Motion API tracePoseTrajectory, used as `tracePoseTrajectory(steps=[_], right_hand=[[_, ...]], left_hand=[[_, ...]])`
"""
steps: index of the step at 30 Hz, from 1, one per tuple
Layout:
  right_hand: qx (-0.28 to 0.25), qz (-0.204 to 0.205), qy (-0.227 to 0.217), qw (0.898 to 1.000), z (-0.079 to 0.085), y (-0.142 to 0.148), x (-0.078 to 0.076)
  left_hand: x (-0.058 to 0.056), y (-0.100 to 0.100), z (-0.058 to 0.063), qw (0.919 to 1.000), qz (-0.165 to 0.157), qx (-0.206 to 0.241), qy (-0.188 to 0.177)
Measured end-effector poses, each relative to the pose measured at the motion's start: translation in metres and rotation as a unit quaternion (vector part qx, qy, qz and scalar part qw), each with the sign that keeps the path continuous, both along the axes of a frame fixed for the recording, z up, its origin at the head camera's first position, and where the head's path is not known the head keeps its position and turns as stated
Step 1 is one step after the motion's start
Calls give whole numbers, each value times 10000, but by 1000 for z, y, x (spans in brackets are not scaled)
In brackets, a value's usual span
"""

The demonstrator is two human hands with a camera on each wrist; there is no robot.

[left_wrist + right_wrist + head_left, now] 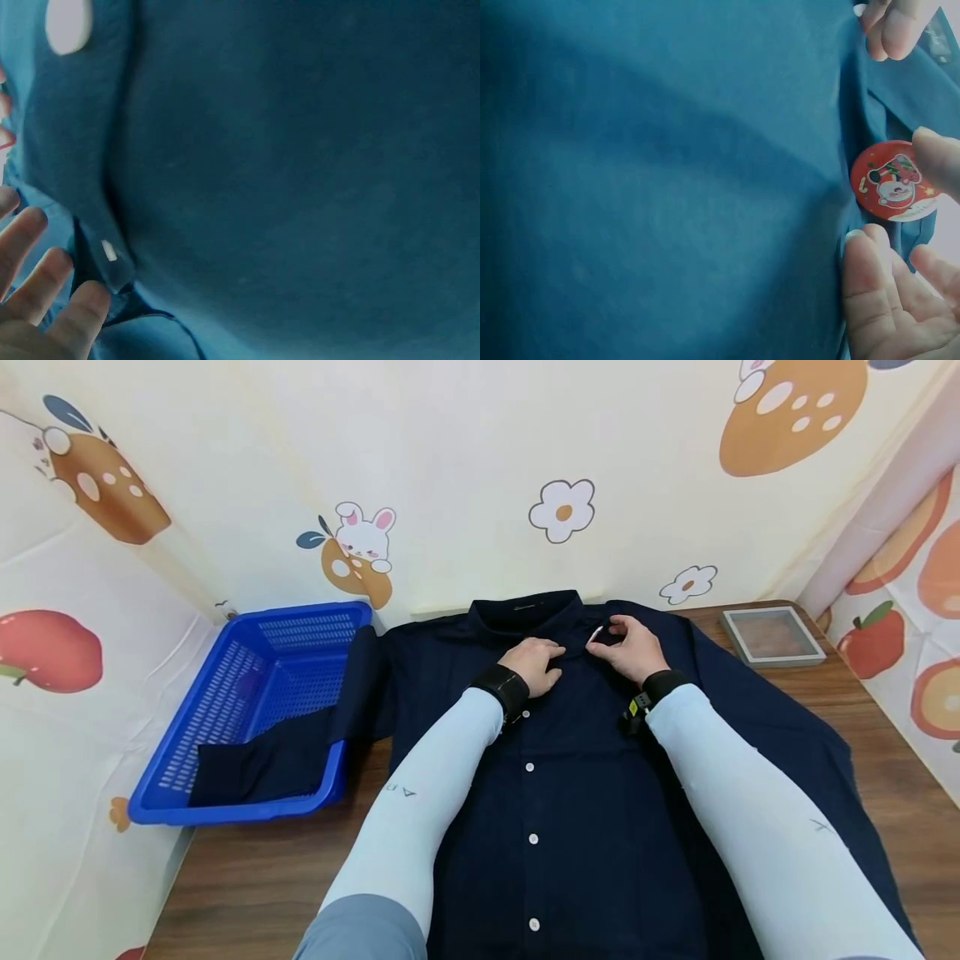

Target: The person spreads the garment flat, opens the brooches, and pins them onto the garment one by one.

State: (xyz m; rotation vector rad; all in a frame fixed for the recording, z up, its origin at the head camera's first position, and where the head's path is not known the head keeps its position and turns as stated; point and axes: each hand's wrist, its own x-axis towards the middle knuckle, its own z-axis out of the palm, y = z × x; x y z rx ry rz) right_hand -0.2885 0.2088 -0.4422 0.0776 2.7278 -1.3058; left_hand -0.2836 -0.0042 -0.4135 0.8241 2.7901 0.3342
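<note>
A dark navy button-up shirt lies front up, its collar at the far side and white buttons down its placket. My right hand pinches a round red button badge with a cartoon figure, held at the shirt's upper right chest. From the head view only the badge's pale edge shows. My left hand rests on the shirt just below the collar, near the placket, fingers loosely extended. In the left wrist view the left fingers touch the cloth beside a small white button.
A blue plastic basket stands at the left, with one dark sleeve draped into it. At the back right a grey-framed, clear-topped box lies on the wooden table. A patterned curtain closes off the back.
</note>
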Motion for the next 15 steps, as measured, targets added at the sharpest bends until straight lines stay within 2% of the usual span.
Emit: tracePoseTrajectory(steps=[6, 9, 15], right_hand=[[633, 130, 148, 9978, -2, -13, -5], [773, 10, 196, 9968, 1, -20, -3], [918, -122, 254, 9954, 3, -24, -6]], left_hand=[[3, -1, -7, 9987, -22, -493, -131], [4, 0, -9, 9970, 9, -750, -174], [5, 2, -11, 9955, 59, -924, -222]])
